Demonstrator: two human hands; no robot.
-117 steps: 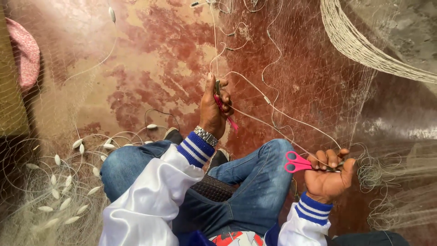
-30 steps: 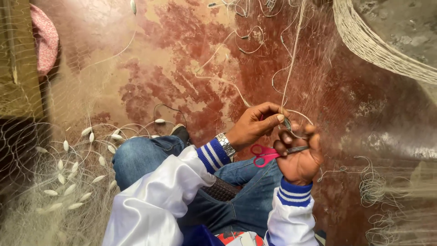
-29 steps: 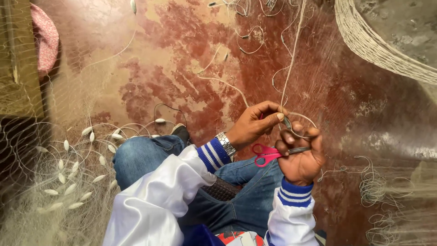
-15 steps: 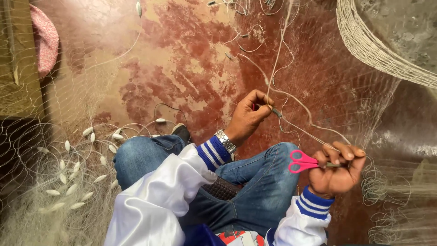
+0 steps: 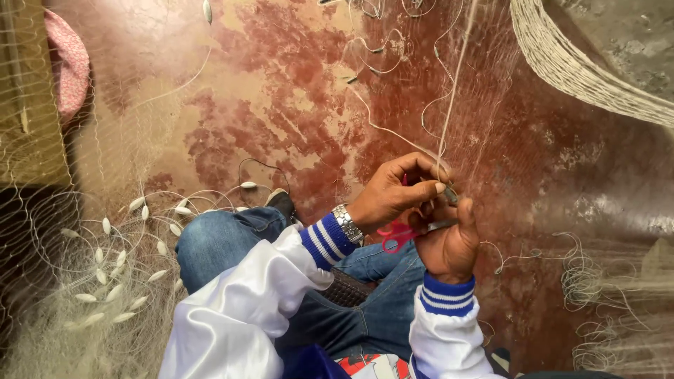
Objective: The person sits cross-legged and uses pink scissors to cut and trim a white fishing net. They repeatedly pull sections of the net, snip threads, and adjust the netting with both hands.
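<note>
Thin pale net line (image 5: 449, 105) pinched between fingertips (image 5: 437, 187) of our left hand (image 5: 393, 196), taut above. Our right hand (image 5: 449, 242), touching it, curls around pink-handled scissors (image 5: 397, 235). We judge: keep line taut, blades near pinch.

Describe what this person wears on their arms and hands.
Both arms are in shiny white jacket sleeves with blue cuffs striped white. The left hand has a silver metal wristwatch at the wrist. The right hand is bare, with no gloves or rings visible.
</note>
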